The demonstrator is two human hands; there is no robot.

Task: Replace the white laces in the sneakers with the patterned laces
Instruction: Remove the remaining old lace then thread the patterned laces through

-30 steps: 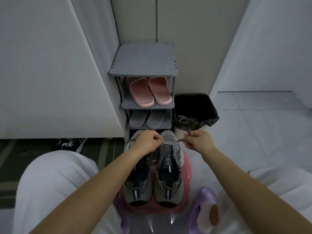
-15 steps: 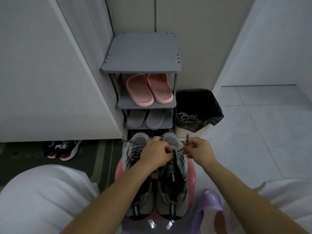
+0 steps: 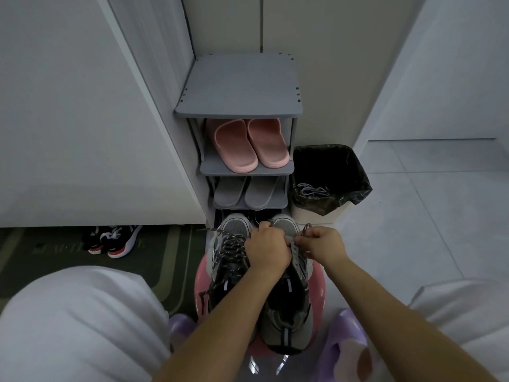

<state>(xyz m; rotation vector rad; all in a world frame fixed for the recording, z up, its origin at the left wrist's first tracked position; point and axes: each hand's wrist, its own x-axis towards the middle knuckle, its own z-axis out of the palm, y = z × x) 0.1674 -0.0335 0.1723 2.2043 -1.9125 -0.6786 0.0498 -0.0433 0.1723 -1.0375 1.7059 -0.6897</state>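
1. A seated person's hands meet over the toe end of the right-hand sneaker [image 3: 292, 301], one of a grey pair standing side by side on a pink stool [image 3: 199, 285] between the knees.
2. The right hand [image 3: 322, 245] pinches one end of the patterned lace [image 3: 305, 230] between thumb and curled fingers, just beside the shoe's outer eyelets.
3. The left hand [image 3: 268, 245] is clenched over the same shoe's front, with a short stub of lace showing at its knuckles. The hand hides the eyelets and the grip itself.
4. The left-hand sneaker [image 3: 220, 252] already carries dark speckled lacing [image 3: 232, 248], with loose ends trailing off the toe and down its side.
5. Directly ahead stands a grey shoe rack [image 3: 239, 86] holding pink slippers [image 3: 248, 144] above grey slippers [image 3: 245, 193].
6. Just right of the rack, white laces [image 3: 312, 190] lie in a bin [image 3: 358, 175] lined with a black bag.
7. To the left, black-and-red trainers [image 3: 113, 241] sit on a dark mat [image 3: 165, 257] under a white cabinet [image 3: 68, 119].
8. The left forearm crosses the left-hand sneaker's heel, hiding it.
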